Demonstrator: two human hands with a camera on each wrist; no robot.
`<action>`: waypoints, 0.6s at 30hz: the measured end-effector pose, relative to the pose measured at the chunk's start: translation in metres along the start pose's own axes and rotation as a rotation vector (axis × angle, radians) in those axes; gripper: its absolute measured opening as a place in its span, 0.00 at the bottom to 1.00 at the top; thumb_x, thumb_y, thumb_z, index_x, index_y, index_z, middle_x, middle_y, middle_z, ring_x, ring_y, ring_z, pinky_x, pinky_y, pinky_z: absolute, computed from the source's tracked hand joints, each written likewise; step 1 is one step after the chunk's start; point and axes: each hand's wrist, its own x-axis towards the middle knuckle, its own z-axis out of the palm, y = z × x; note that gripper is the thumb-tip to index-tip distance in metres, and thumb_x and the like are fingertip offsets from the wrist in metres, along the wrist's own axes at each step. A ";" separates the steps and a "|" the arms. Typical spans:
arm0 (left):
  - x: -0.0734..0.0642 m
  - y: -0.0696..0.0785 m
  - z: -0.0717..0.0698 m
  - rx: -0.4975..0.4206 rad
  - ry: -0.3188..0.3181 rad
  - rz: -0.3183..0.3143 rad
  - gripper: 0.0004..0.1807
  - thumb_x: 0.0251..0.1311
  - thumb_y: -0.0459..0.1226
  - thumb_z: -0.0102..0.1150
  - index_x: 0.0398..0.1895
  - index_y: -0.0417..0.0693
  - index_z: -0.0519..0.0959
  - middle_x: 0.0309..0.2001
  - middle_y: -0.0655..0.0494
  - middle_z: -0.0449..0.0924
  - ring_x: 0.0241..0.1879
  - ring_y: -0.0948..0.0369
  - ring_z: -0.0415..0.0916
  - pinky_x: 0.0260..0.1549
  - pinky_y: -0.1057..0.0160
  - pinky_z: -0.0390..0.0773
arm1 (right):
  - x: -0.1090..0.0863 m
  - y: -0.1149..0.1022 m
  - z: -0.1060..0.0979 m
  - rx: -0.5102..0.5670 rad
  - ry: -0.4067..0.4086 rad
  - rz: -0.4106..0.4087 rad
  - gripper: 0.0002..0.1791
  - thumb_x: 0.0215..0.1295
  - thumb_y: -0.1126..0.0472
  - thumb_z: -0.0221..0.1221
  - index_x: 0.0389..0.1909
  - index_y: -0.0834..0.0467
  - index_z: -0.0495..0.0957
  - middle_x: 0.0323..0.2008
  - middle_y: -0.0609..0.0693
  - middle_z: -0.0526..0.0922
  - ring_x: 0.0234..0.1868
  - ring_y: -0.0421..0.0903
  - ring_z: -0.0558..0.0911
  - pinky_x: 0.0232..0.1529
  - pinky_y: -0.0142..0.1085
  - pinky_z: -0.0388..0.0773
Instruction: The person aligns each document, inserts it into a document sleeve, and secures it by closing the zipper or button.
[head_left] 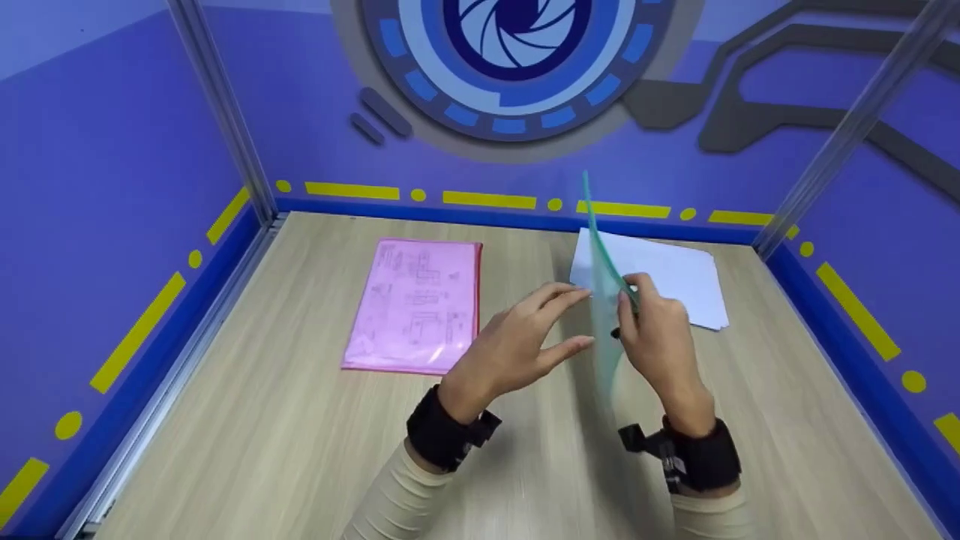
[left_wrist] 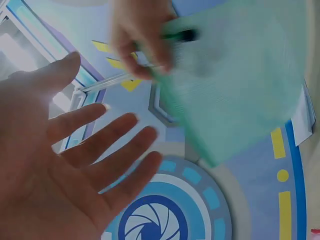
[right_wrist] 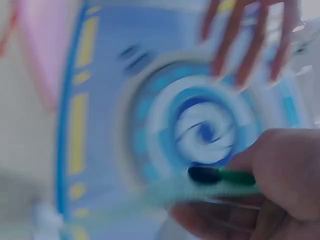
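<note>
Green folder [head_left: 604, 326] is held upright between the hands, over the right half of the table [head_left: 277, 420]. The right hand [head_left: 660, 334] pinches its edge; the left hand [head_left: 514, 341] is released, fingers spread just beside it. Pink folder [head_left: 420, 307] lies left, papers [head_left: 671, 277] far right.

A pale wood table [head_left: 262, 442] sits between purple-blue walls [head_left: 90, 187], with metal posts [head_left: 225, 112] at the far corners. Yellow dashes [head_left: 489, 199] and dots [head_left: 418, 195] line the walls above a blue strip [head_left: 420, 214]; a round shutter emblem [head_left: 517, 52] decorates the back. White light [left_wrist: 20, 55] glows upper left in the left wrist view.
</note>
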 end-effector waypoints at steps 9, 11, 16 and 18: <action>0.003 0.026 0.006 0.067 0.293 0.235 0.29 0.66 0.54 0.71 0.60 0.45 0.77 0.75 0.43 0.62 0.76 0.50 0.63 0.71 0.61 0.67 | -0.007 -0.062 -0.049 0.663 -0.108 -0.099 0.20 0.76 0.74 0.56 0.66 0.68 0.71 0.49 0.61 0.87 0.44 0.48 0.90 0.39 0.35 0.87; 0.004 0.030 0.005 0.105 0.370 0.214 0.26 0.68 0.52 0.71 0.57 0.45 0.77 0.75 0.41 0.61 0.75 0.48 0.64 0.70 0.60 0.69 | -0.005 -0.063 -0.051 0.780 -0.202 -0.164 0.26 0.76 0.77 0.53 0.73 0.68 0.66 0.59 0.64 0.82 0.55 0.53 0.87 0.50 0.39 0.86; 0.006 0.028 0.006 0.057 0.480 0.162 0.12 0.74 0.43 0.65 0.50 0.48 0.76 0.76 0.36 0.57 0.74 0.46 0.65 0.66 0.59 0.73 | 0.004 -0.066 -0.036 0.751 -0.234 -0.287 0.26 0.80 0.75 0.46 0.77 0.66 0.65 0.65 0.61 0.80 0.63 0.51 0.81 0.63 0.37 0.78; 0.008 0.024 0.006 0.034 0.501 0.161 0.06 0.76 0.40 0.61 0.46 0.48 0.76 0.77 0.35 0.56 0.75 0.45 0.64 0.68 0.56 0.72 | 0.008 -0.068 -0.030 0.712 -0.189 -0.289 0.24 0.81 0.74 0.46 0.74 0.66 0.70 0.60 0.59 0.83 0.58 0.49 0.83 0.60 0.35 0.79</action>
